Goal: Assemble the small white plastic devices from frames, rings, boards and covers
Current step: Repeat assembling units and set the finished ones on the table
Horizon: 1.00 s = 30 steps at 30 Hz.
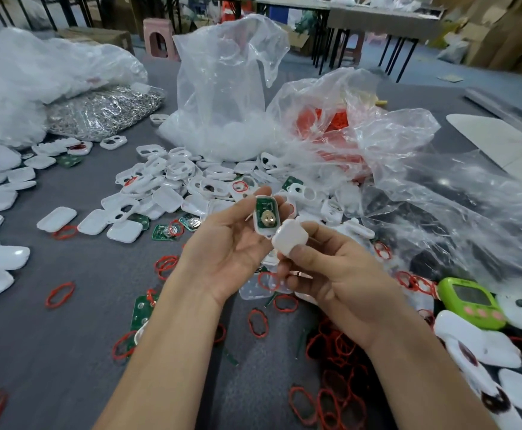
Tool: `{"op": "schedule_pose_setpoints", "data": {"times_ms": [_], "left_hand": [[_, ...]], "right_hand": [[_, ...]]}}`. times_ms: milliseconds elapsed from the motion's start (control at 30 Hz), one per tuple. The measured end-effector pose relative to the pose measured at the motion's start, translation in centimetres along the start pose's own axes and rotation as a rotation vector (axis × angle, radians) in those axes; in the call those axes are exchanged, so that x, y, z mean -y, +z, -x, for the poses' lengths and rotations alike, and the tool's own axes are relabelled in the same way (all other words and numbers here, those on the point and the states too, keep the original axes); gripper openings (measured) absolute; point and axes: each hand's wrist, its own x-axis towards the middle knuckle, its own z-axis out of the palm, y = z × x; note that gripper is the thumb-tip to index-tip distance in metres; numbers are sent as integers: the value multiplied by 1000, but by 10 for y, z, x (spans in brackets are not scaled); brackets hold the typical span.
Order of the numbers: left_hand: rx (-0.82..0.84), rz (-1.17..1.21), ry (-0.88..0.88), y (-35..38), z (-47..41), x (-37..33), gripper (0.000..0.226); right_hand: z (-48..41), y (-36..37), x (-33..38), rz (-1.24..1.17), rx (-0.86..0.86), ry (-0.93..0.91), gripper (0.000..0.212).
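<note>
head: red rings [331,122] in clear bag [402,141]

The cover [290,240] and frame [264,233] are smooth, glossy white plastic, the board [265,207] matt green with a shiny brass-coloured metal disc [267,217], the rings [340,346] thin red rubber, the bags [222,72] clear, crinkled, glossy film, the table [83,330] matt grey cloth

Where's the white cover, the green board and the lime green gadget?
white cover [290,240]: head view, its smooth outer face.
green board [264,207]: head view, its upper green area.
lime green gadget [467,295]: head view, its grey screen.
</note>
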Motion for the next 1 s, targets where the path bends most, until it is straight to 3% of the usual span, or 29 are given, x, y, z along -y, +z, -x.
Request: {"op": "schedule_pose_setpoints", "data": {"times_ms": [133,300,400,567,767,1000], "left_hand": [[-15,-43,-13,2,1,2,22],[14,-32,-23,4,3,5,20],[61,-34,9,5,3,5,21],[134,-32,55,6,5,7,22],[164,-30,87,5,3,9,30],[176,-9,110,4,0,13,28]], "right_hand": [[-1,-4,16,173,-171,-140,33],[-2,0,33,261,-289,-263,29],[-7,14,35,203,-356,-287,30],[-16,30,25,-87,-501,-195,8],[-22,36,13,-171,-523,-182,6],[-22,34,8,221,-601,-291,17]]}}
